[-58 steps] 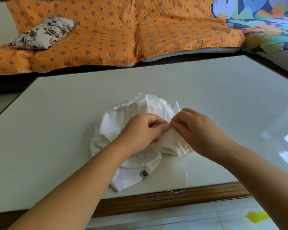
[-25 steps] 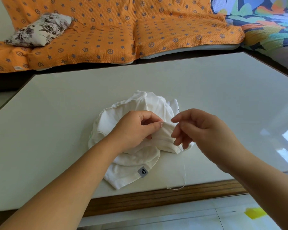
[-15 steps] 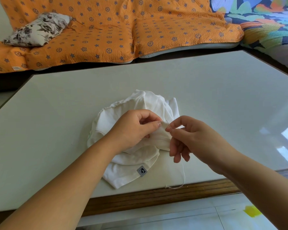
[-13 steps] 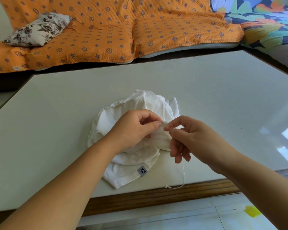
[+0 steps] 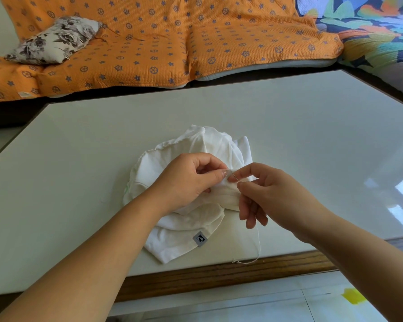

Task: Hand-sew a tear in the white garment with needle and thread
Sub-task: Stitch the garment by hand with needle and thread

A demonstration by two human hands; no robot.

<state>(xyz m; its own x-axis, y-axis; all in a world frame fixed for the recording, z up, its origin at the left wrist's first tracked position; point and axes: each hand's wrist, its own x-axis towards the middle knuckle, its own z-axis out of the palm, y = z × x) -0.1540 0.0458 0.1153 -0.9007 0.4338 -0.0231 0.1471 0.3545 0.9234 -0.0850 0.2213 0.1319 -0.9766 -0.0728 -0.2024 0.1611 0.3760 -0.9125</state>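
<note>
The right hand [image 5: 272, 196] pinches a thin steel needle [image 5: 234, 175], slanted toward the table [image 5: 289, 126]'s far-left corner, at the crumpled white fabric garment [image 5: 191, 231] fold pinched by the left hand [image 5: 186, 180].

One white garment [image 5: 191, 156], one needle [image 5: 234, 175], one thread [image 5: 258, 242], one table [image 5: 312, 135]. Two hands: left hand [image 5: 186, 180], right hand [image 5: 272, 196]. One floral pillow [image 5: 54, 40], one orange quilt [image 5: 154, 45], one multicoloured quilt [image 5: 370, 31]

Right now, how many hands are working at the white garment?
2. The left hand grips a fold of the white garment; the right hand pinches the needle right beside it.
</note>
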